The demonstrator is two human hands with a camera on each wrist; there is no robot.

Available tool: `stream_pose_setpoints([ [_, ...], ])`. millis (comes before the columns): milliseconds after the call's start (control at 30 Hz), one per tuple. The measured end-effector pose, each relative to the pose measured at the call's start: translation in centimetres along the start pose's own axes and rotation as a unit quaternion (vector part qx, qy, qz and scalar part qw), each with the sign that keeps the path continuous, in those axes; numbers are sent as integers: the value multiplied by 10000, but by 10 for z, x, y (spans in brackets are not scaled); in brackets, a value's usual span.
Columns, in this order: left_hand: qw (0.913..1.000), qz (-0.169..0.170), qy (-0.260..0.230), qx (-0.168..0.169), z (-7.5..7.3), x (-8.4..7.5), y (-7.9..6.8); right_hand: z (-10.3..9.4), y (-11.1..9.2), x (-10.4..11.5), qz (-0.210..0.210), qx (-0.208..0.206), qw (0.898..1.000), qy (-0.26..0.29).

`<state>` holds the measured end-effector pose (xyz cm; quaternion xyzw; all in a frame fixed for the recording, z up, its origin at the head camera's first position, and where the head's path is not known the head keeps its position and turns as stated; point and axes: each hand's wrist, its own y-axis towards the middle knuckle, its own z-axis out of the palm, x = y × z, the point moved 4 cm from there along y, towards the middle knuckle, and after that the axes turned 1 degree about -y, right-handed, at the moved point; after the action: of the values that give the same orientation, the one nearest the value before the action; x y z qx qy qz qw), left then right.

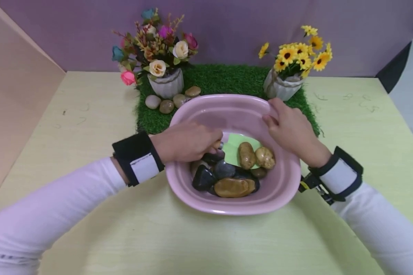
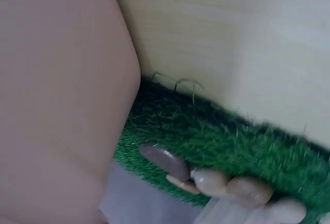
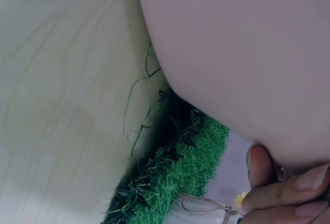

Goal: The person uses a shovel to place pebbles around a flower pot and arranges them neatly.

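Note:
A pink oval basin (image 1: 234, 209) holds several dark and brown stones (image 1: 234, 187). My left hand (image 1: 189, 141) reaches over its left side and grips the wooden handle (image 1: 217, 145) of a light green spatula (image 1: 232, 151), with a metal collar beside the fingers. Two rounded, speckled tan lumps (image 1: 255, 156), potato-like in look, lie over the spatula's green head. My right hand (image 1: 290, 124) holds the basin's far right rim, its thumb on the inner side. In the right wrist view its fingers (image 3: 289, 195) bend round the rim outside. The left wrist view shows only the basin's outer wall (image 2: 62, 100).
Behind the basin lies a green turf mat (image 1: 223, 78). On it stand a pot of mixed flowers (image 1: 166, 84) at left, a pot of yellow flowers (image 1: 282, 86) at right, and several smooth pebbles (image 1: 166, 106). A purple wall (image 1: 227, 34) rises behind the pale wooden table (image 1: 206, 244).

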<state>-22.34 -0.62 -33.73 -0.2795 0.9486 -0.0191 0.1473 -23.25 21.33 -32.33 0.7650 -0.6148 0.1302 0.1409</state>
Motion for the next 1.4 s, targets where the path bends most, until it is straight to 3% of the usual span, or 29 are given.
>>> stream_pose_setpoints([
  [100, 9985, 134, 517, -134, 1, -3, -2, 0, 0, 0, -8, 8, 10000, 45],
  [167, 9972, 77, 745, -39, 2, -4, -2, 0, 0, 0, -7, -1, 10000, 57],
  [300, 9974, -296, 579, 295, 4, -3, 0, 0, -1, 0, 19, -3, 10000, 36],
  [433, 9980, -455, 383, 224, 2, -2, 1, 0, 0, 1, -25, 4, 10000, 25],
  [533, 9985, -317, 428, 79, 1, -3, 2, 0, 0, 1, -33, 40, 10000, 37],
  [767, 9942, 113, 1067, -32, 2, -7, 2, 1, 1, -1, 34, 80, 9999, 83],
  [933, 9983, 223, 515, 182, 2, -7, 1, 0, 0, 0, -36, 85, 9999, 70],
  [1100, 9986, 19, 273, 458, 2, -5, 3, 0, 0, 0, 28, 24, 10000, 33],
  [1233, 9989, -81, 252, 385, 1, -3, 3, 0, 0, 0, 57, 67, 9999, 62],
  [1400, 9989, 259, 365, 143, 0, -4, 1, 0, 1, 1, 30, 105, 9999, 82],
])
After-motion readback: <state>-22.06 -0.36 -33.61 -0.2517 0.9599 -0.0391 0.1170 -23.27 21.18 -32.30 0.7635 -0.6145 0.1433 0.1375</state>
